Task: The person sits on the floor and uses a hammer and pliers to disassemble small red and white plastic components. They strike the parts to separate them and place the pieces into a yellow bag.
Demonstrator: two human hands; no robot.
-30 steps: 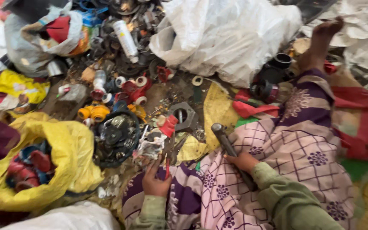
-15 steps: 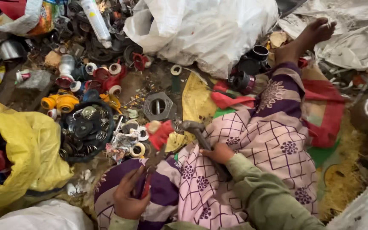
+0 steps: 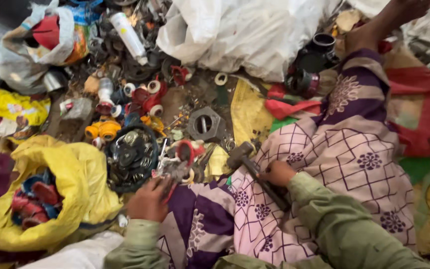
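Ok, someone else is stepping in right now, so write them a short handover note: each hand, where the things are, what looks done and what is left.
Right hand: gripping a hammer by its handle, head resting low over the patterned cloth on the lap.
Left hand: on a small metal scrap piece at the edge of the pile, beside the round black part.
Nearby: grey hexagonal metal piece ahead, yellow sack with red and blue parts to the left, white sack beyond.
Done: some parts already sit in the yellow sack.
Left: much loose scrap lies unsorted on the ground.
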